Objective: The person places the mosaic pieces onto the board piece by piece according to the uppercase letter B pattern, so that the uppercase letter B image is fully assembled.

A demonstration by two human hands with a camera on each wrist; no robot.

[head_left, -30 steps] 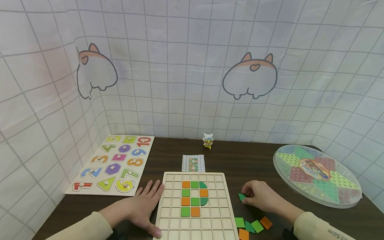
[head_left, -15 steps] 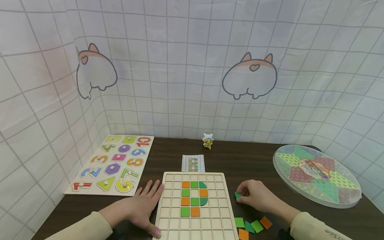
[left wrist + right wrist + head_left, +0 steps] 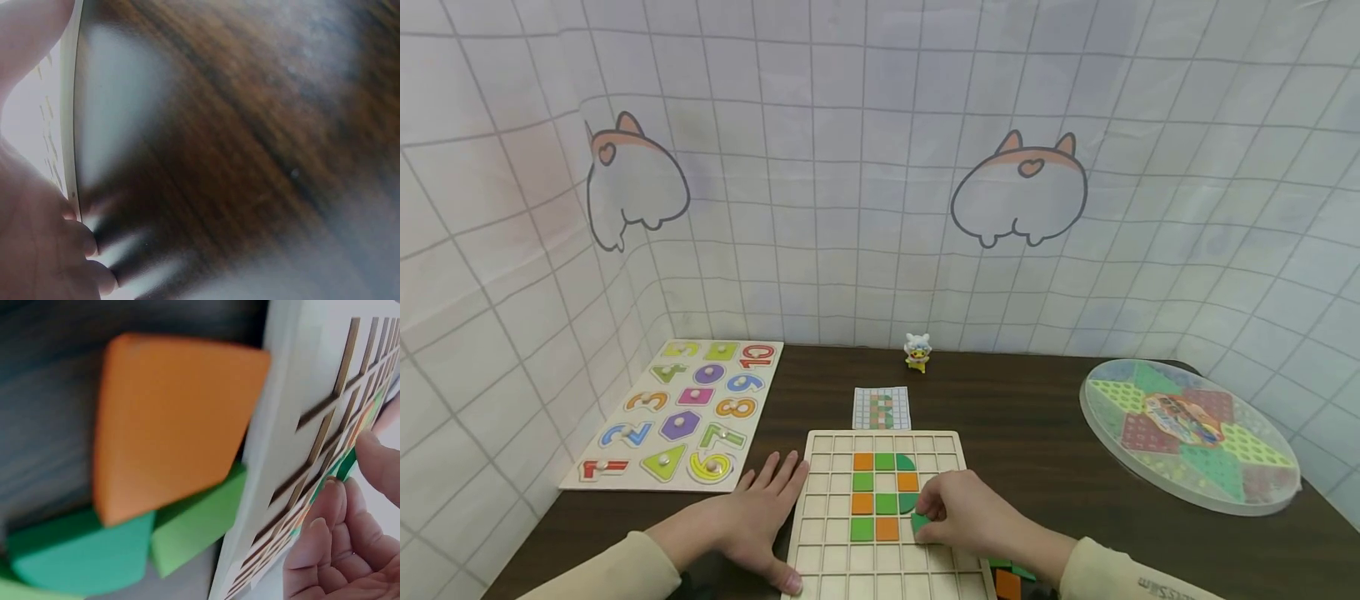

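Note:
My right hand (image 3: 966, 515) pinches a dark green quarter-round tile (image 3: 919, 524) between thumb and fingers, over the wooden grid board (image 3: 850, 575). That tile is just right of an orange square tile (image 3: 887, 529) in the lowest filled row. In the right wrist view the pinched tile (image 3: 347, 464) shows between thumb and fingertips. My left hand (image 3: 751, 521) lies with fingers spread along the board's left edge, thumb resting on its rim; the left wrist view shows the palm beside the board. Orange, light green and dark green tiles sit in the upper middle of the grid.
Loose tiles, among them an orange square (image 3: 178, 425), lie right of the board, partly under my right forearm. A pattern card (image 3: 881, 409) lies behind the board, a small figurine (image 3: 917, 352) farther back. A number puzzle (image 3: 681, 417) stands left, a round checkers board (image 3: 1187, 437) right.
My right hand has carried the dark green tile left from the table beside the board to over the grid. The left hand stays in place; the head view has shifted slightly.

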